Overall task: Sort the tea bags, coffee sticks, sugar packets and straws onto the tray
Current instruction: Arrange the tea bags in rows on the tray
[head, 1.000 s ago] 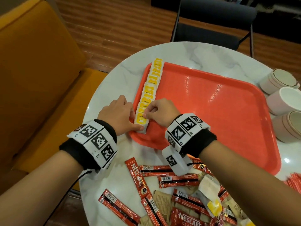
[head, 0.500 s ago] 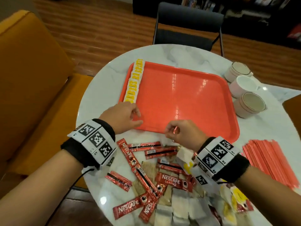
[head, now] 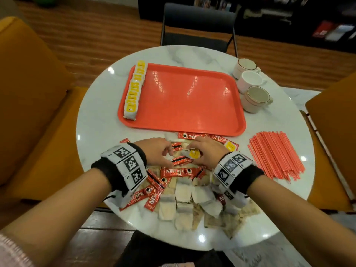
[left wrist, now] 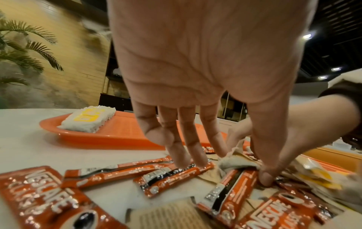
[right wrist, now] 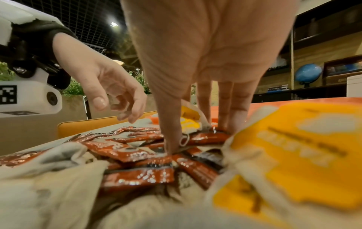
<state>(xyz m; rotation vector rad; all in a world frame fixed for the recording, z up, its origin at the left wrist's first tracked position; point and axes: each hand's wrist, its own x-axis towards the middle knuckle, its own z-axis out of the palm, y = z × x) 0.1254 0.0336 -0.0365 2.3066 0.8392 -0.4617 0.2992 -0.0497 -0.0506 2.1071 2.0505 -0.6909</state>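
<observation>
**Head view: both hands in the pile, the yellow-tagged tea bag under the right hand**

Head view puts the two hands side by side over the mixed heap at the near edge of the round table (head: 100,105), just short of the tray (head: 192,105). The tray's left edge carries a row of tea bags (head: 133,93) running away from the person; the rest of it is bare.

The right hand (head: 207,152) is the nearer one to the next likely piece, a yellow-tagged tea bag (head: 193,153) lying against its fingertips, just left of the knuckles. The right wrist view shows the thumb (right wrist: 171,139) pressed down into the pile with the fingers straight beyond it and the yellow tag between them; whether that is a firm pinch I cannot tell. The left hand (head: 157,152) has its fingers spread, tips resting on a coffee stick (left wrist: 176,175), thumb on another, gripping neither.

The coffee sticks (head: 178,172) between the hands lie mostly crosswise, long axes left to right. The tray row lies forward and to the left of both hands, so, in my judgement, a tea bag lifted by the right hand must travel diagonally across the left hand to reach the row's near end. The straws (head: 275,155) lie well apart to the right, fanned lengthwise away from the person.
</observation>
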